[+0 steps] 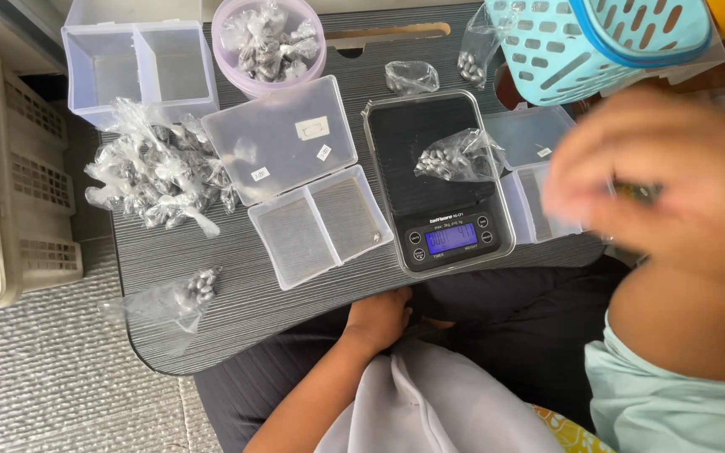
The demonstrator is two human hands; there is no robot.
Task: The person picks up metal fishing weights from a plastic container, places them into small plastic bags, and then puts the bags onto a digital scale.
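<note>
One small bag of grey beads (455, 157) sits on my scale (438, 180), and my blurry right hand (673, 180), pinching something I can't make out, could bump it off, while my left hand (379, 319) rests curled by the table edge.

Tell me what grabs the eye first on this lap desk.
The black digital scale at the centre, its blue display lit, carries a small clear bag of grey metal pieces. The blurred right hand looms close at the right. A heap of similar filled bags lies at the desk's left.

Bright even daylight, soft faint shadows, right hand (665, 180) motion-blurred, glare on clear plastic, table sharp
</note>
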